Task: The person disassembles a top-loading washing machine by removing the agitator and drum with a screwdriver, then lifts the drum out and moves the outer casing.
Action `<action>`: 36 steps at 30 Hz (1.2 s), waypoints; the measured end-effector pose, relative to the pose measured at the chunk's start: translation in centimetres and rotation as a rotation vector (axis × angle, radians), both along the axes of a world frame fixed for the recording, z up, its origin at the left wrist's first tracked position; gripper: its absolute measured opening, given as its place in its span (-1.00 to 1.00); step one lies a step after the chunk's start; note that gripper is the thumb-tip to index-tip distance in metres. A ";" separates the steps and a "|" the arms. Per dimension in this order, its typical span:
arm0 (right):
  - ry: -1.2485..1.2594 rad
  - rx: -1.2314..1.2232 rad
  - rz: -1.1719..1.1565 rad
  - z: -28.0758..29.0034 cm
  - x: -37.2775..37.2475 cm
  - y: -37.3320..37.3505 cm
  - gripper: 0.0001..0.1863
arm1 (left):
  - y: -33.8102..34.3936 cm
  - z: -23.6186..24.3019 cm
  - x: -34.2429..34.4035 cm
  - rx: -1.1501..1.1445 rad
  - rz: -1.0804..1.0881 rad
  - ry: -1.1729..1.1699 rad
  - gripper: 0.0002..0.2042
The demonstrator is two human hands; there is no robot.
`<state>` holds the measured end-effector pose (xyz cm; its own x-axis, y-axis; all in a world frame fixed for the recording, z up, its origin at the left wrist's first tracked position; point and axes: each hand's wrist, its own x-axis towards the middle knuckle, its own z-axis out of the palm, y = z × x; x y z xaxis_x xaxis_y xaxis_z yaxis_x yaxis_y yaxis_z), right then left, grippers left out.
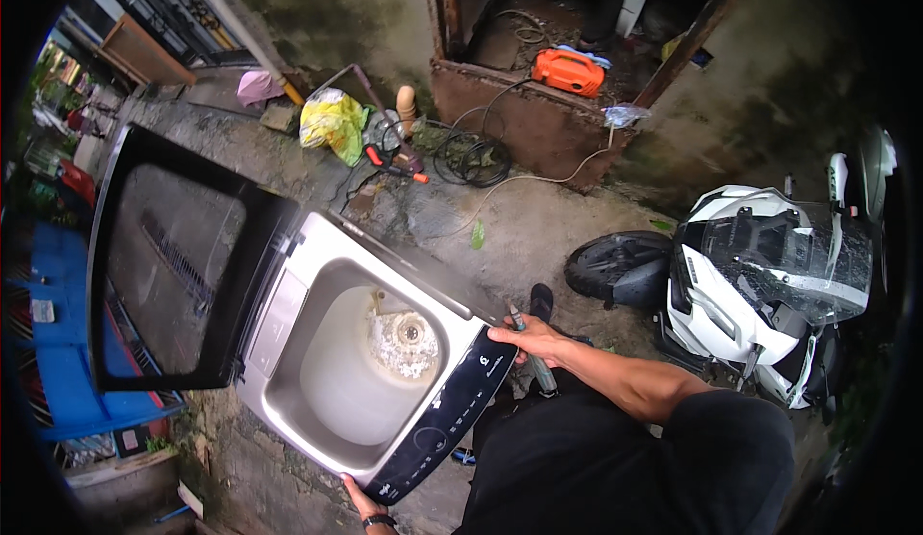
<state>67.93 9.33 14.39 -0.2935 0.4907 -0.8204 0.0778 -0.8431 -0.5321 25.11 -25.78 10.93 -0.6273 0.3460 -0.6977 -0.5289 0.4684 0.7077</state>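
A top-load washing machine (274,420) stands tilted in front of me, its dark see-through lid (101,275) swung up to the left. Inside the open tub (346,391), whitish crusted residue (409,343) surrounds a round hub at the bottom. My left hand (363,501), with a dark band at the wrist, grips the machine's near-left corner; most of its fingers are hidden underneath. At the other end of the black control panel (447,415), my right hand (524,339) is closed around a slim teal-and-grey tool (544,377), its thumb against the panel's corner.
A white motorcycle (740,275) is parked at the right. Beyond the machine lie a coiled black hose (471,162), an orange-and-black spray gun (389,165) and a yellow-white bag (334,124). An orange pressure washer (569,72) rests on a low ledge. Blue sheeting (72,343) is at the left.
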 end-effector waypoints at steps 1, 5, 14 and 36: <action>-0.002 0.017 0.006 -0.3 0.1 0.1 0.16 | -0.3 0.1 0.5 0.025 0.073 -0.073 -0.12; -0.057 0.024 0.012 -0.9 1.1 -0.5 0.11 | 1.8 3.8 3.3 -0.310 -0.063 -0.168 -0.08; -0.054 0.054 0.039 -1.2 1.4 -1.0 0.03 | 4.6 6.9 5.6 -0.280 0.058 -0.191 -0.20; 0.059 -0.243 0.027 -6.9 7.0 1.4 -0.39 | 8.4 6.0 9.6 -0.177 -0.052 0.072 -0.31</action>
<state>74.91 10.76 7.53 -0.3548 0.2722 -0.8945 0.0763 -0.9451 -0.3178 34.74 -17.35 16.91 -0.6623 0.2553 -0.7044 -0.4515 0.6143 0.6471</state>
